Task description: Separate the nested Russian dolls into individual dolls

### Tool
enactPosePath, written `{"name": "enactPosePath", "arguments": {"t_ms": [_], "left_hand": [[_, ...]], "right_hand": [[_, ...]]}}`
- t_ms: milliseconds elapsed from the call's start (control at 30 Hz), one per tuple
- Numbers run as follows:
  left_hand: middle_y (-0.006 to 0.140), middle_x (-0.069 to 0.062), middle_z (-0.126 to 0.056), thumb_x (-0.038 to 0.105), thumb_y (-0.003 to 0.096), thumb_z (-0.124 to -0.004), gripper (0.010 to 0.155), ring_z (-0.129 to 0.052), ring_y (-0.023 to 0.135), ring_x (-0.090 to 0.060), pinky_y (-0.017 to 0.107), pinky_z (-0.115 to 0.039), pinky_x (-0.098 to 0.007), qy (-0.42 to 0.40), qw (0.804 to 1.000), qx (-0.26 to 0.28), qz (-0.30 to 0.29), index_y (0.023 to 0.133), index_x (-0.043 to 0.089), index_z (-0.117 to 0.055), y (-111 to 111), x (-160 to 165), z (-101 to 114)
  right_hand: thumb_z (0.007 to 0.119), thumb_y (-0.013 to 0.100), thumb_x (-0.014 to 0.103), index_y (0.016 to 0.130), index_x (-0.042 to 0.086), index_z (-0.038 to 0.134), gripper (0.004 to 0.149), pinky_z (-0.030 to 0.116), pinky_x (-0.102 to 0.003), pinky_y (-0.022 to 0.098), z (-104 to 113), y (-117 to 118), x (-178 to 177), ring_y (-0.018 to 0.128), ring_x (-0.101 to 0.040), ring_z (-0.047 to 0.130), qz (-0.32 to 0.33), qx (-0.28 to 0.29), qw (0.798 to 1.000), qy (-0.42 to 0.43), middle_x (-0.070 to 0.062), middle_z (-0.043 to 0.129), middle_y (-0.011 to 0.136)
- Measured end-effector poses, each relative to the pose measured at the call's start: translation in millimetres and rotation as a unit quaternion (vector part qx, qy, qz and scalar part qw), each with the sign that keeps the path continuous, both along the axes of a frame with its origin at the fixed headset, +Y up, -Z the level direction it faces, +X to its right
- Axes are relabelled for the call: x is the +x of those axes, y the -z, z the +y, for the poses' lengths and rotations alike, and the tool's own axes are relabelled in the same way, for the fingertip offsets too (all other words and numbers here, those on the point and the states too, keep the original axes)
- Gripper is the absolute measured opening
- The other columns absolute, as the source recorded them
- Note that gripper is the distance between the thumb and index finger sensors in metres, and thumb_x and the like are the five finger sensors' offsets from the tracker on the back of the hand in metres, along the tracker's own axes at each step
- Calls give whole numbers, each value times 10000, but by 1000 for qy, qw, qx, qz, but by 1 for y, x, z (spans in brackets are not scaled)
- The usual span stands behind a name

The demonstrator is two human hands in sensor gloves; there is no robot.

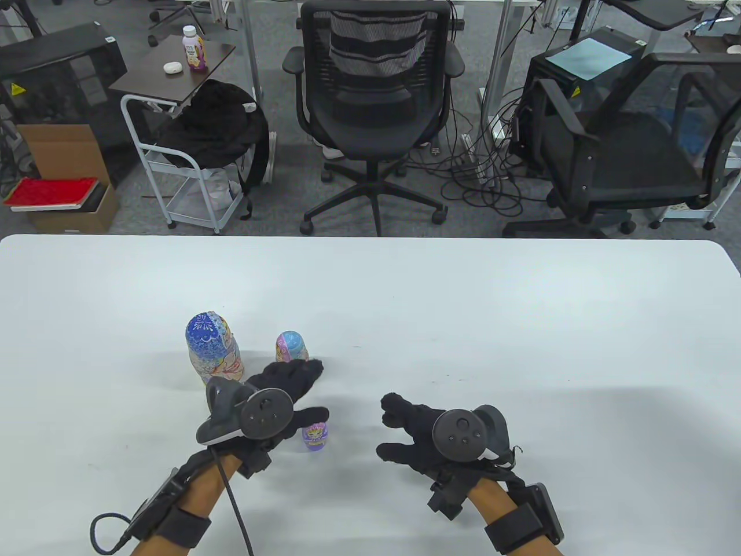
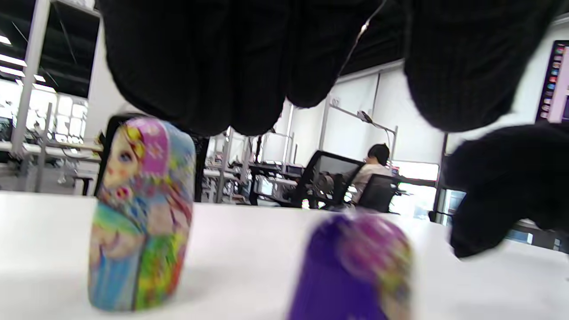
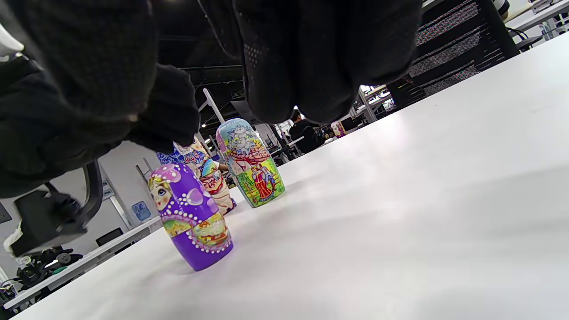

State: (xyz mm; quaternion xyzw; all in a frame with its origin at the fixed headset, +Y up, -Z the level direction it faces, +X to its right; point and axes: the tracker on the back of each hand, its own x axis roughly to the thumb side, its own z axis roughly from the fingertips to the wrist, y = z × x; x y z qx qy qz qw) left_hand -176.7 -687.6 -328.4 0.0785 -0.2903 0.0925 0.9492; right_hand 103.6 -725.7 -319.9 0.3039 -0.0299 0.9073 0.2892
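Three dolls stand upright and apart on the white table. The large blue-and-white doll is at the left, a mid-size pink-and-blue doll to its right, and a small purple doll nearer me. My left hand is open and holds nothing; its fingers reach over the gap between the mid-size and purple dolls, the thumb just above the purple one. My right hand is open and empty, to the right of the purple doll. The left wrist view shows the mid-size doll and purple doll. The right wrist view shows the purple doll, mid-size doll and large doll.
The table's far edge faces a black office chair, a second chair at the right, and a small cart at the left. White table surface stretches to the right and behind the dolls.
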Motion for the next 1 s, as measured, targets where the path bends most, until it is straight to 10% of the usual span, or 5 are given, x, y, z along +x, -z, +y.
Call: {"name": "enactPosePath", "arguments": {"t_ms": [500, 1000], "left_hand": [[915, -114, -897, 512, 466, -879, 651, -1012, 695, -317, 510, -898, -385, 56, 998, -5, 14, 1014, 208, -707, -8, 15, -39], [879, -159, -929, 475, 474, -893, 613, -1039, 637, -333, 475, -919, -375, -153, 986, -29, -61, 978, 150, -766, -32, 29, 6]], "right_hand": [[891, 387, 520, 1038, 71, 590, 846, 762, -489, 624, -2, 2, 4, 794, -372, 926, -9, 1, 1000, -14, -167, 936, 860], [898, 335, 571, 1054, 92, 548, 932, 739, -510, 645, -17, -6, -24, 843, -398, 881, 29, -50, 998, 30, -191, 869, 928]]}}
